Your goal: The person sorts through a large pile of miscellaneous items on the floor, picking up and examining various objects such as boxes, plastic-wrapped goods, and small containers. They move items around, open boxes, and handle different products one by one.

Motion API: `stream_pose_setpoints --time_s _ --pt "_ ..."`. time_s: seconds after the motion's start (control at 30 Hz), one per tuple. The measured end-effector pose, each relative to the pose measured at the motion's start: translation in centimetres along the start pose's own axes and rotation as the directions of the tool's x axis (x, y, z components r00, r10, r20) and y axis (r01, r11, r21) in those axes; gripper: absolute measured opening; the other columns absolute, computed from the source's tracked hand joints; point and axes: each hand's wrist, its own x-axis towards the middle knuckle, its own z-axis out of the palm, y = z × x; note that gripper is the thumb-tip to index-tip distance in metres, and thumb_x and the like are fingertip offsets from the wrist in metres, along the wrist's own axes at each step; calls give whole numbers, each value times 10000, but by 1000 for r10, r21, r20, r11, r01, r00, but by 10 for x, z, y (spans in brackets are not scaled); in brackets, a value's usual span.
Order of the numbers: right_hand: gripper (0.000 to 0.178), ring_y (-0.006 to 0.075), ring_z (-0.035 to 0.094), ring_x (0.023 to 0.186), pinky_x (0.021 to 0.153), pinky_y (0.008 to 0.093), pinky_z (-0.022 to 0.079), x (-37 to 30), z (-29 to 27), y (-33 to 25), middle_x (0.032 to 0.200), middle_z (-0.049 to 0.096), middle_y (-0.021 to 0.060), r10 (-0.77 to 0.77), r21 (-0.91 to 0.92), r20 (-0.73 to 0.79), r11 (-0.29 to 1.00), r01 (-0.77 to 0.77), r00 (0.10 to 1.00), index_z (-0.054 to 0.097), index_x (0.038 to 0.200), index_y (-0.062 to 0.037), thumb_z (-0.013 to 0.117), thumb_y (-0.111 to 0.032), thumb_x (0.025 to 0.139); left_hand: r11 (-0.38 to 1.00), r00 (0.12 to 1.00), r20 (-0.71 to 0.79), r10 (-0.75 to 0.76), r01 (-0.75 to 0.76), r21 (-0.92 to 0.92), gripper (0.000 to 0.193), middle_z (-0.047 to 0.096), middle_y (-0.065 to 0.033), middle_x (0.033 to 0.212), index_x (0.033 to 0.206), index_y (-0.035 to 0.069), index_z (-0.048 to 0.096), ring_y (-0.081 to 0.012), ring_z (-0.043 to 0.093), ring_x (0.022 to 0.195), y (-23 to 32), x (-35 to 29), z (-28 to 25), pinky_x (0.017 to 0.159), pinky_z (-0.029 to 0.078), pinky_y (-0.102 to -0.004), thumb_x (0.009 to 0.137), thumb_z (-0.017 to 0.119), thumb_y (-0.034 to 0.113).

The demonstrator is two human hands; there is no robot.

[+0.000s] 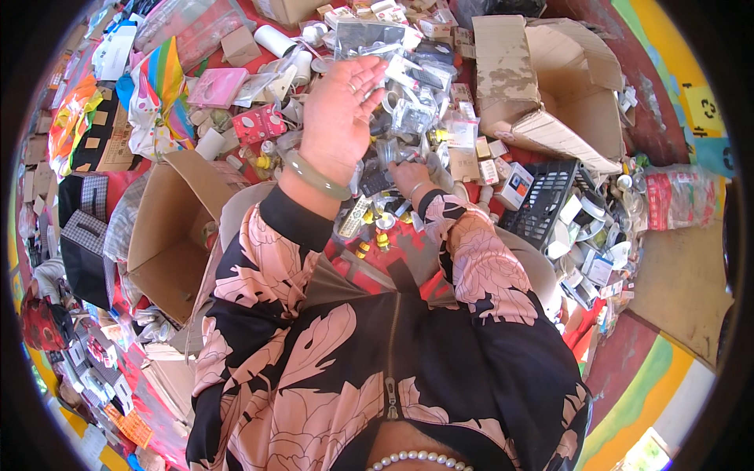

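Note:
My left hand (342,106) is raised over the pile, fingers loosely bent and apart, with nothing plainly in them; a greenish bangle (316,174) circles its wrist. Clear plastic packets (415,116) lie just beyond its fingertips. Lower and to the right, my right hand (410,177) reaches down into the heap. Its fingers are partly hidden, near a dark flat piece (375,184), and whether they grip anything does not show. Close below lie a light remote control (354,217) and small yellow-and-clear parts (384,221).
An open cardboard box (177,228) stands at my left, another (510,74) at the far right. A black plastic crate (542,200) sits right, beside a heap of white parts (589,243). Far left are a striped colourful bag (161,98) and a pink packet (217,87).

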Motion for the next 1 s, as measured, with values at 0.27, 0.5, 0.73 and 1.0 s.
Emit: stream_pose_setpoints --time_s 0.27,0.5,0.73,1.0 --pt "276 291 621 756 613 407 484 -28 -106 17 860 603 102 -114 -107 -1 988 113 993 497 1049 -143 524 -170 776 991 996 77 -42 31 133 247 602 -95 1022 976 24 565 -189 539 1000 2 4 -10 878 381 -299 860 473 222" --pt "517 278 600 784 642 381 492 -117 -242 6 924 578 65 -129 -50 -424 992 119 897 511 1147 -187 685 -167 661 755 824 361 -436 117 645 471 591 -111 1042 1118 34 532 -194 565 945 -21 -2 -17 818 449 -343 894 452 441" --pt "494 240 603 757 655 343 482 -164 -266 11 899 600 105 236 354 -641 935 9 730 492 1182 -166 670 -222 724 805 485 664 -570 491 333 478 555 -226 1099 1234 1 410 -321 614 898 -27 -34 1 616 520 -346 927 394 368" --pt "349 204 534 1001 905 322 415 -205 -336 -2 1095 548 114 510 648 -462 -364 669 725 459 1174 -27 479 19 829 873 659 650 -379 487 16 458 571 -216 1038 1188 28 460 -346 554 1012 -34 -24 5 649 507 -341 924 381 393"
